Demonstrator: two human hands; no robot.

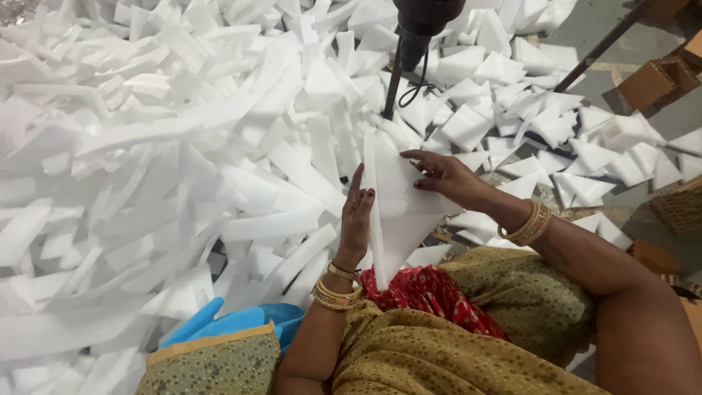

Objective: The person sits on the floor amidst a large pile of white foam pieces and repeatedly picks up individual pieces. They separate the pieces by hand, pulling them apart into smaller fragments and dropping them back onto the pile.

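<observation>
White foam piece: a flat, triangular sheet of white foam [398, 212] stands on edge in front of the person's lap, its point downward, held between both hands.
Left hand: the left hand [356, 219] lies flat against the sheet's left face, fingers straight and close together, pointing up; gold bangles [335, 287] sit at the wrist.
Right hand: the right hand [447, 178] rests on the sheet's upper right side, fingers spread and slightly curled, fingertips pressing the foam; gold bangles [531, 223] circle this wrist too.
Surroundings: a large heap of white foam strips and offcuts [183, 161] covers the floor ahead and to the left.
Tool: a dark machine head with a thin rod [409, 51] hangs just above the sheet's top.
Lap: olive patterned cloth [453, 344], a red cloth [428, 289] and a blue plastic object [234, 322] beside it.
</observation>
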